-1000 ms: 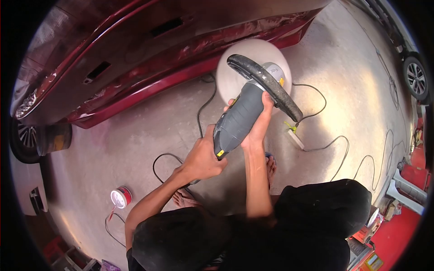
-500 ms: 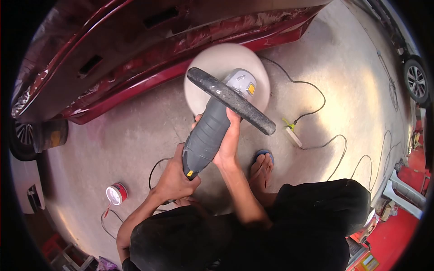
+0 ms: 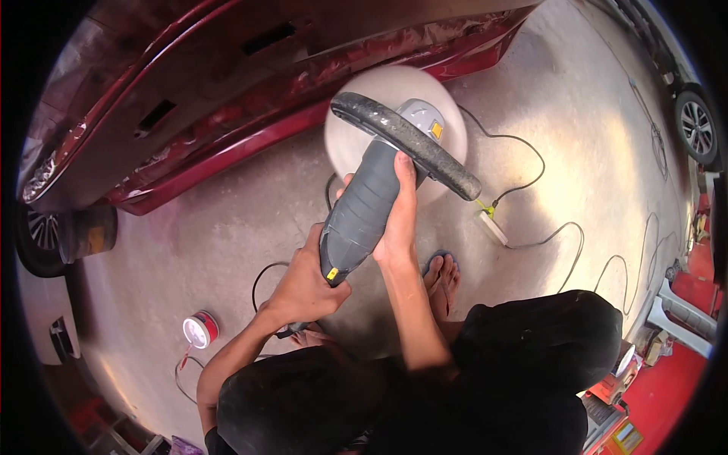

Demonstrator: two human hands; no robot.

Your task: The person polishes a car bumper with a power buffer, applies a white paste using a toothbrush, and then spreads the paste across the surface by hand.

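Observation:
Both hands hold a grey-and-black polisher [image 3: 368, 197] with a wide round white pad [image 3: 356, 144] and a curved black front handle [image 3: 402, 140]. My left hand [image 3: 307, 284] is wrapped round the rear end of the body, beside a small yellow switch. Further forward, my right hand [image 3: 398, 220] grips the body from its right side, thumb lying along the top near the front handle. The pad's face points away from me and is hidden. Its upper edge overlaps the lower red panel [image 3: 303, 121] of a car in this view.
A small red-and-white tin [image 3: 201, 330] stands on the concrete floor at lower left, and a bucket [image 3: 89, 231] by a wheel. Cables run over the floor to a white power strip [image 3: 493, 227] on the right. Another car's wheel [image 3: 695, 129] shows far right, above a grey plastic chair [image 3: 682, 318].
The polisher has moved a little to the right and up, with both hands still on it. My right thumb now lies more plainly along the top of the body.

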